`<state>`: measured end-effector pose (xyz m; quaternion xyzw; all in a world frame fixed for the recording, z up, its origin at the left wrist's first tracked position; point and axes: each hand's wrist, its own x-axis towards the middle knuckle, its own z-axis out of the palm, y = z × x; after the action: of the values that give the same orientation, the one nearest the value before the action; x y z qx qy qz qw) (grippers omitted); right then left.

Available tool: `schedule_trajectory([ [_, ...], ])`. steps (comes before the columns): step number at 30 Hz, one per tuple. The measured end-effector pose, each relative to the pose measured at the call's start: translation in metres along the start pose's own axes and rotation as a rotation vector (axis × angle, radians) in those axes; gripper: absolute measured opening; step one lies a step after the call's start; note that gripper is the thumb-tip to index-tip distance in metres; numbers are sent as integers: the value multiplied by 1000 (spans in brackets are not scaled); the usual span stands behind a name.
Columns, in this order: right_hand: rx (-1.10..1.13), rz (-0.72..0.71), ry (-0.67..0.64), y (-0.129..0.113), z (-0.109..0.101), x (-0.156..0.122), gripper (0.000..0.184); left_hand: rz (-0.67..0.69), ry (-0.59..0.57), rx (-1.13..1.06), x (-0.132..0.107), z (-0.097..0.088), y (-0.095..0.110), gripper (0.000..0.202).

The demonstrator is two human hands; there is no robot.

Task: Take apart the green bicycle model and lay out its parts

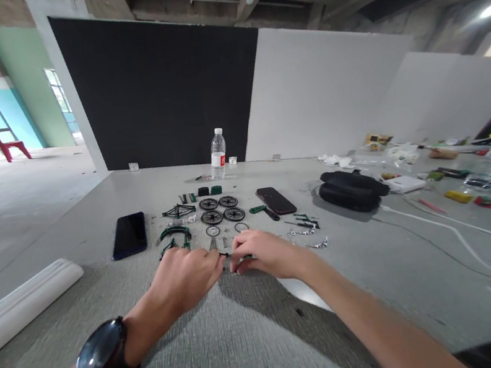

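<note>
My left hand (189, 274), a watch (102, 354) on its wrist, is closed in a pinch. A small dark part (223, 255) sticks out from its fingertips towards my right hand (264, 255). That hand is closed too, its fingers curled low over the table, and what they hold is hidden. Just beyond lie several black miniature spoked wheels (212, 217), a small bicycle-like frame (178, 211) and dark green curved parts (176, 232). Thin rings (241, 227) rest nearer my fingers. Small silvery parts (316, 245) are to the right.
Phones lie on both sides, one at left (128, 235), another at right (276, 200). A water bottle (217, 156) stands at the back. A black case (352, 190), white cables (440, 220) and assorted packets (459, 195) occupy the right. A white roll-like object (25, 307) lies left.
</note>
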<state>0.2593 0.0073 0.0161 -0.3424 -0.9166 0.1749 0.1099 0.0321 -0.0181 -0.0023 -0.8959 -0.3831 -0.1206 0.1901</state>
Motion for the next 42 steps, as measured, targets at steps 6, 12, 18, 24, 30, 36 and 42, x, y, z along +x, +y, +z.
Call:
schedule_trajectory([
  [6, 105, 100, 191, 8, -22, -10, 17, 127, -4, -43, -2, 6, 3, 21],
  [12, 35, 193, 296, 18, -35, -17, 10, 231, -35, -123, -3, 9, 9, 48],
  [18, 31, 226, 271, 15, -34, -17, 13, 224, -33, -158, -3, 9, 11, 46],
  [24, 18, 255, 296, 22, -35, -17, 12, 168, 14, -206, 4, 16, 13, 30],
  [30, 35, 269, 319, 21, -39, -21, 18, 149, 9, -200, 6, 17, 14, 26],
  [36, 8, 309, 328, 19, -44, -25, 17, 148, 14, -203, 7, 18, 16, 21],
  [42, 18, 411, 216, 20, -57, -36, 23, 106, -66, -130, 10, 16, 18, 14],
])
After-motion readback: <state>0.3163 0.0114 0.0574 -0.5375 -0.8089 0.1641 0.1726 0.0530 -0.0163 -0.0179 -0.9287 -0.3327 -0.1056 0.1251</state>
